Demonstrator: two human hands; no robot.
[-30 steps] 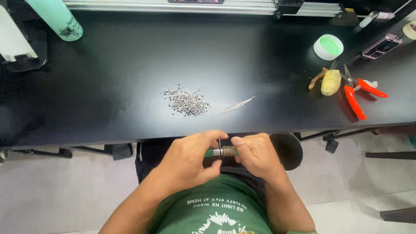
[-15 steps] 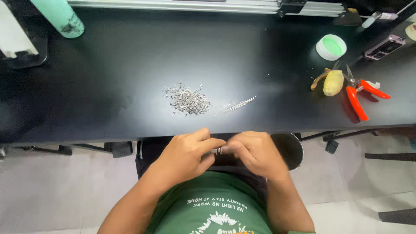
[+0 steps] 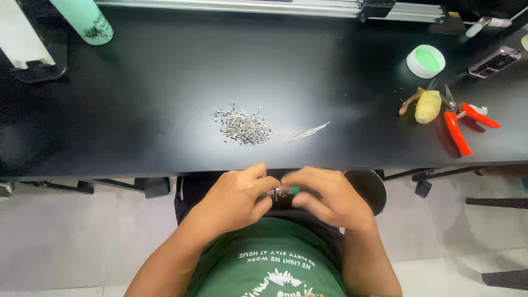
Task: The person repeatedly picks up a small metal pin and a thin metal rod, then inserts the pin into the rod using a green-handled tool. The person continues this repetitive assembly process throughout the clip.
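A black table (image 3: 137,99) is carrying a heap of small metal pins (image 3: 242,125) just beyond the fingers, thin wires (image 3: 308,133) beside it, red-handled pliers (image 3: 462,122) lying farther right.

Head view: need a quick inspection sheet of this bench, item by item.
Surface: black table, matte, a silver rail along its far edge.
Job's things: small metal-and-green part held between both hands, below the table's near edge; pile of tiny metal pieces; thin wires beside the pile.
Clutter: red-handled cutters, yellow-handled tool, round white lid, mint bottle.
Grippers: left hand and right hand both pinch the part.
Cables: nothing seen.
Surroundings: grey tiled floor, round black stool beside the person.
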